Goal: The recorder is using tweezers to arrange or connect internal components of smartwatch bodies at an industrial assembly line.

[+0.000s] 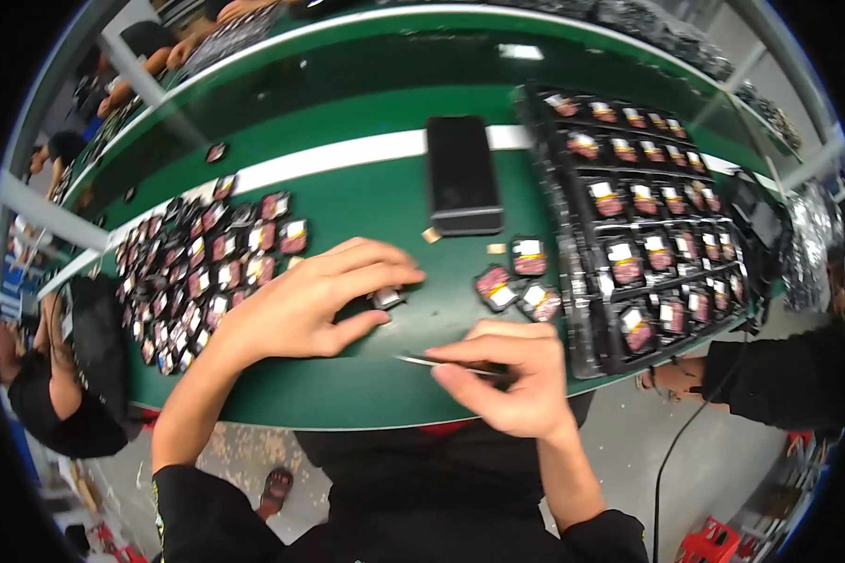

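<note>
My left hand (pixel 319 300) reaches over the green worktop with its fingers spread and bent. Beneath its index finger, partly covered, lies a small black part (pixel 387 298); firm contact with it does not show. Between thumb and fingers, my right hand (pixel 512 375) grips thin metal tweezers (pixel 415 359), their tip pointing left just above the tabletop. Beyond my right hand rest three small black pieces with white, yellow and reddish faces, one of them a square piece (pixel 529 256). A large heap of similar pieces (pixel 207 258) spreads to the left of my left hand.
A black tray (pixel 577 291) holds rows of the pieces on the right. A black box-shaped block (pixel 464 178) stands at the back middle, small tan bits near it. The green table (pixel 347 399) has a curved near edge. Other people sit at the left and right.
</note>
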`<state>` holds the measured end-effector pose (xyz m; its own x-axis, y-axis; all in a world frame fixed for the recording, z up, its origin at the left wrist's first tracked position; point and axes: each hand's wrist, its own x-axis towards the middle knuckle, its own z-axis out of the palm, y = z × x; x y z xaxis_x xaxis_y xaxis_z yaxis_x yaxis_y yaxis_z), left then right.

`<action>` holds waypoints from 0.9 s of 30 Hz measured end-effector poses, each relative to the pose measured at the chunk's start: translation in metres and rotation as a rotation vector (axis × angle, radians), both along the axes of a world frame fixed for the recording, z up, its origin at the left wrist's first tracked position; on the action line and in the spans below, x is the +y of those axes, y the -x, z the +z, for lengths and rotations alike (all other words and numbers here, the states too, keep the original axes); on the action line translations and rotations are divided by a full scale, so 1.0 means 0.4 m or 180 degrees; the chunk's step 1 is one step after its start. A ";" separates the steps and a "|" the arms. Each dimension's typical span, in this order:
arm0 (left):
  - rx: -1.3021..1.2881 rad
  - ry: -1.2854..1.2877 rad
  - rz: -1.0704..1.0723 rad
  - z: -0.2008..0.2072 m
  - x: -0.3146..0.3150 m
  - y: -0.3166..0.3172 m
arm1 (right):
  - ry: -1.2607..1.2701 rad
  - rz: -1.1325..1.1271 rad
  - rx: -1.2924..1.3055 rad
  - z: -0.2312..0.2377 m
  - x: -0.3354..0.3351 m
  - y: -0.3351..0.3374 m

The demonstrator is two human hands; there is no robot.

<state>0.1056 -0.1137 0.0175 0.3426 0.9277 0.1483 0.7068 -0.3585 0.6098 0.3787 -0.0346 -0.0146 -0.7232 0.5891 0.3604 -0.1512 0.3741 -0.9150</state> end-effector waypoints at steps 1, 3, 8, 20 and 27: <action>-0.0019 -0.0118 0.0177 0.008 -0.020 -0.006 | 0.0037 0.0004 -0.0064 0.008 -0.003 0.001; -0.0088 -0.0412 0.0373 -0.006 -0.025 -0.001 | 0.0071 -0.0025 -0.0074 0.004 -0.002 0.004; 0.0490 -0.0530 0.0645 -0.040 -0.032 0.029 | 0.0035 -0.0090 -0.0127 -0.001 -0.005 0.016; -0.0097 0.0094 0.0349 -0.045 -0.052 0.007 | -0.0268 -0.0687 -0.0409 -0.018 -0.016 0.026; -0.0193 -0.0023 0.0219 -0.069 -0.041 0.019 | -0.0661 -0.0661 -0.0707 -0.018 -0.012 0.059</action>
<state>0.0981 -0.1303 -0.0101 0.2682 0.9476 0.1735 0.6918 -0.3148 0.6498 0.3553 -0.0394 -0.0220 -0.6699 0.6624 0.3355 0.1412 0.5572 -0.8183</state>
